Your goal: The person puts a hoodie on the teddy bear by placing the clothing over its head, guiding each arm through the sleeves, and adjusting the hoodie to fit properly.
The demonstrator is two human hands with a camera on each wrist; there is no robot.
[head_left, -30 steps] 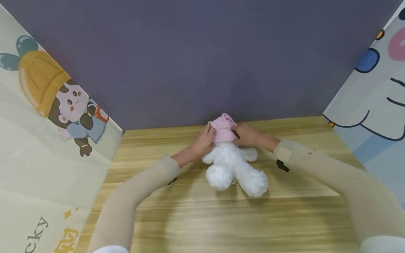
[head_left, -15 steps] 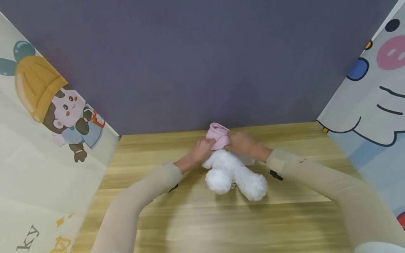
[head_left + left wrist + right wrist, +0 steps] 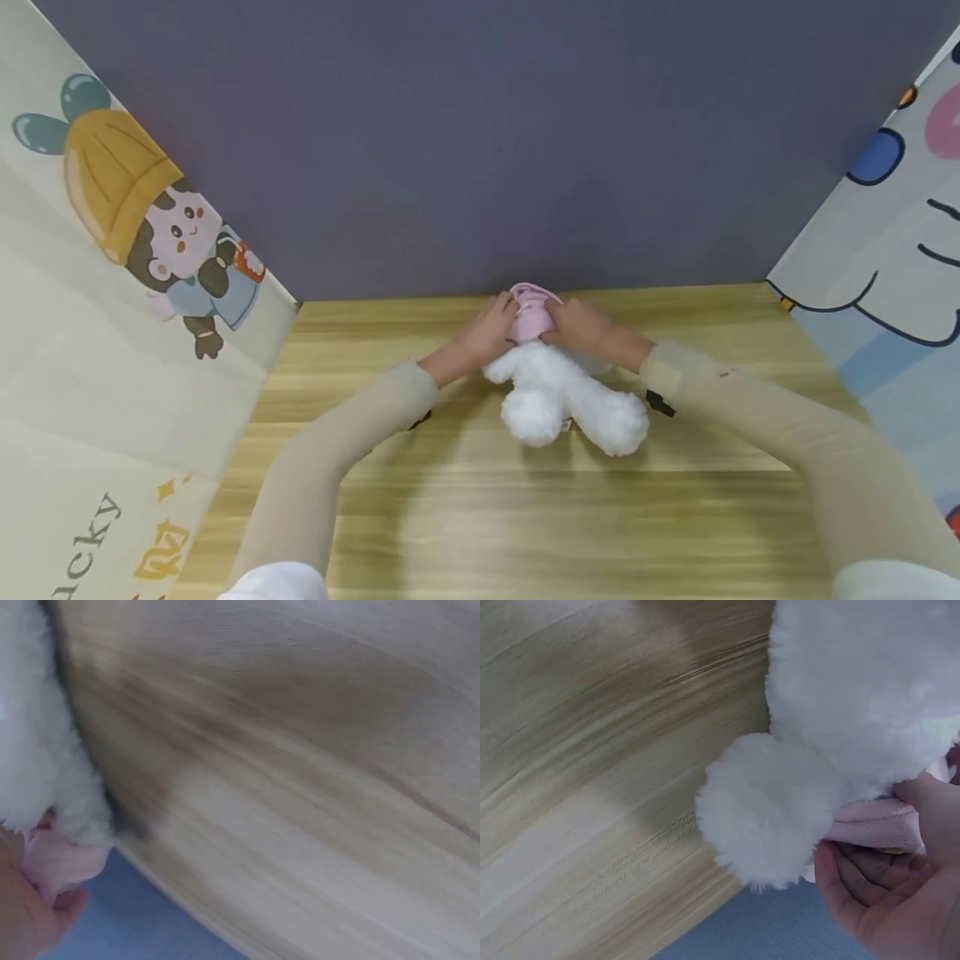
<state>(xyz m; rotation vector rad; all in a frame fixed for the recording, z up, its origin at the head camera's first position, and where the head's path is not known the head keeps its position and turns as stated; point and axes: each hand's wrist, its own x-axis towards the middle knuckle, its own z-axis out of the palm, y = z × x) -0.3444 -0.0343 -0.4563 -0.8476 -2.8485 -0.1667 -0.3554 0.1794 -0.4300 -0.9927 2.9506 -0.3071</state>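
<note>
A white fluffy plush toy (image 3: 551, 379) lies on the wooden table, its legs toward the person. Pink cloth (image 3: 532, 318) covers its upper end, near the back wall. On the cloth's left side, the left hand (image 3: 489, 333) grips it; in the left wrist view that hand (image 3: 30, 915) has pink fabric (image 3: 64, 862) between thumb and fingers. From the right, the right hand (image 3: 583, 329) pinches the cloth. The right wrist view has this hand (image 3: 900, 892) with its thumb above the pink fabric (image 3: 877, 823) and fingers below, beside a white fluffy limb (image 3: 765, 810). The toy's head is hidden.
The wood-grain table (image 3: 480, 517) meets a dark grey-purple wall (image 3: 480, 150) just behind the toy. A panel with a cartoon figure in a yellow hat (image 3: 120, 183) stands at the left, and another cartoon panel (image 3: 900, 292) at the right.
The pink cloth's top tilted left and then came back nearer upright between the hands. The right hand has shifted its hold on the cloth, and the view has moved slightly.
</note>
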